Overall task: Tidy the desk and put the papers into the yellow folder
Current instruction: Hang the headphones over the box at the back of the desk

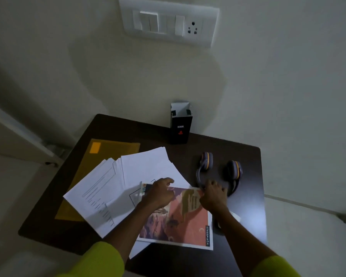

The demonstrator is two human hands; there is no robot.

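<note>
a: so, where is the yellow folder?

b: flat on the dark bench, toward ten o'clock. nothing shows inside it; the papers lie fanned on top of its near half, loose, not in it.

a: any other container?

b: a black box stands upright at twelve o'clock against the wall, its top flap open. i can't tell what's in it.

a: and the hands?

b: both are at the far edge of a notebook with a pink and purple cover, which lies over the papers' near corner at six o'clock. the left hand rests on its far left corner, fingers curled and close together. the right hand pinches the far right corner, fingers narrow.

a: what's beside them?

b: headphones at two o'clock, lying on the bench, the band just beside the right hand. whether they touch, i can't tell.
</note>
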